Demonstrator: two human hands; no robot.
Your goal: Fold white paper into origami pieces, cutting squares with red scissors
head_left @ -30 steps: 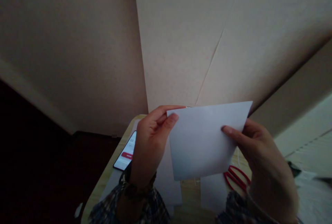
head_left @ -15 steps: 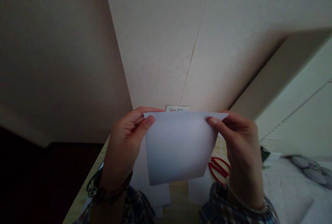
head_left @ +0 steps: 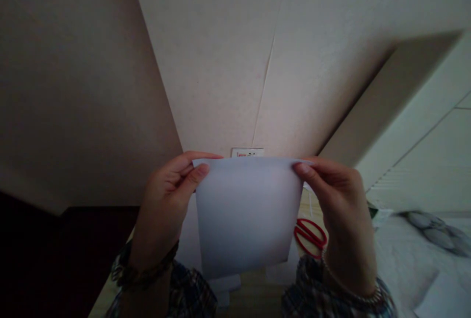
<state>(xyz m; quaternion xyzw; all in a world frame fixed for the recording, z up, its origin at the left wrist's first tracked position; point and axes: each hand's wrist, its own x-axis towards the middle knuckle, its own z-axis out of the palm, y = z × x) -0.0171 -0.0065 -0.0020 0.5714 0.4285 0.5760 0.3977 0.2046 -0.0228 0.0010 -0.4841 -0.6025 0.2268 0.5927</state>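
A white sheet of paper [head_left: 245,215] is held up in front of me, its top edge level. My left hand [head_left: 165,205] pinches the sheet's top left corner between thumb and fingers. My right hand [head_left: 336,210] pinches the top right corner the same way. Both wrists wear bracelets and plaid sleeves. Below the sheet, more white paper [head_left: 224,286] lies on a light wooden table [head_left: 253,298]. Red-handled scissors [head_left: 311,237] rest on the table beside my right hand.
A wall socket [head_left: 247,152] sits on the pale wall just above the sheet. A bed with white bedding [head_left: 415,264] lies to the right. The floor at the left is dark.
The view has swung left and the phone on the table has gone out of sight. The sheet has turned from tilted to level, and my right hand moved up to its top corner.
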